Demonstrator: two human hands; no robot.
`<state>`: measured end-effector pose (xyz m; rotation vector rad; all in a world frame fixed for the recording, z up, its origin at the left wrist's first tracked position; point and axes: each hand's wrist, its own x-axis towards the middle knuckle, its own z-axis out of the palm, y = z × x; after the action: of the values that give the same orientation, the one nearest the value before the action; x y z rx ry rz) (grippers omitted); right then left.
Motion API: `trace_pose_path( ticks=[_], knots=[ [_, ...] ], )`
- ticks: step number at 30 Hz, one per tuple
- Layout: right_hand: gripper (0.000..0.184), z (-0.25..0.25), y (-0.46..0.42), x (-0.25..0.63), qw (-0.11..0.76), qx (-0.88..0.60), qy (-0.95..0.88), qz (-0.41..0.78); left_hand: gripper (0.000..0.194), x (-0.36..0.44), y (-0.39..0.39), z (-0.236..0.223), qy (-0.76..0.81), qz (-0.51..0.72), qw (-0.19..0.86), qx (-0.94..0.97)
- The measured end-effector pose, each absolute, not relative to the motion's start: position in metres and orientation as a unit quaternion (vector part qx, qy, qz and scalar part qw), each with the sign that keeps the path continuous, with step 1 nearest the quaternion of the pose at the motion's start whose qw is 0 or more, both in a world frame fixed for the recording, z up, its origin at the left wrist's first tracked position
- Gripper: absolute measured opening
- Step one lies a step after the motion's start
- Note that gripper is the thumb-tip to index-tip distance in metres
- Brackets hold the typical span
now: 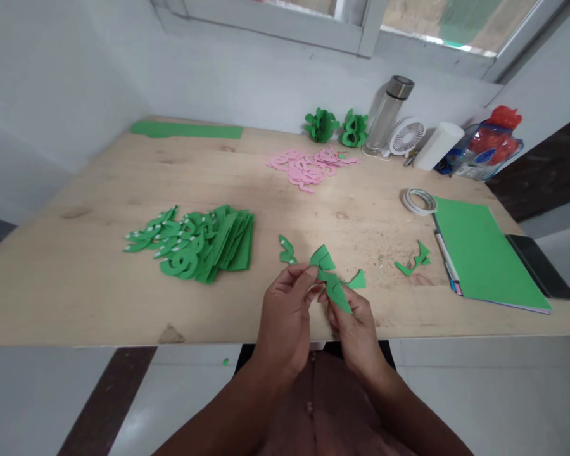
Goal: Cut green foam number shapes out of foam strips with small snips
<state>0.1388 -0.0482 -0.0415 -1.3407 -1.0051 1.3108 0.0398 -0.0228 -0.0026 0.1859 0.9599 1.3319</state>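
Both of my hands meet over the front edge of the wooden table, holding a green foam cutout (335, 288) between them. My left hand (287, 307) pinches its left side with thumb and forefinger. Fingers of my right hand (354, 320) are closed on its lower right part. Just left of them a curved green piece with white patches (287, 249) lies on the wood. Another green scrap (357, 280) shows behind my right hand, partly hidden. Further left is a heap of green cutouts (185, 244) beside a stack of green pieces (232, 244).
Pink cutouts (308, 166) lie at the back middle, below two green paper-like shapes (322, 125). A glass bottle (388, 114), small fan (407, 136) and bag (489, 145) stand back right. Tape rolls (418, 201), green sheets (487, 253), pens (447, 259) and scraps (414, 259) lie right.
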Motion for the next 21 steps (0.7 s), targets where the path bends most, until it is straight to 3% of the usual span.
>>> trace_pose_path(
  ticks=[21],
  knots=[
    [0.045, -0.0355, -0.0477, 0.1376, 0.492, -0.544, -0.411, 0.541, 0.024, 0.0397, -0.0235, -0.001, 0.419, 0.599, 0.678, 0.073]
  ],
)
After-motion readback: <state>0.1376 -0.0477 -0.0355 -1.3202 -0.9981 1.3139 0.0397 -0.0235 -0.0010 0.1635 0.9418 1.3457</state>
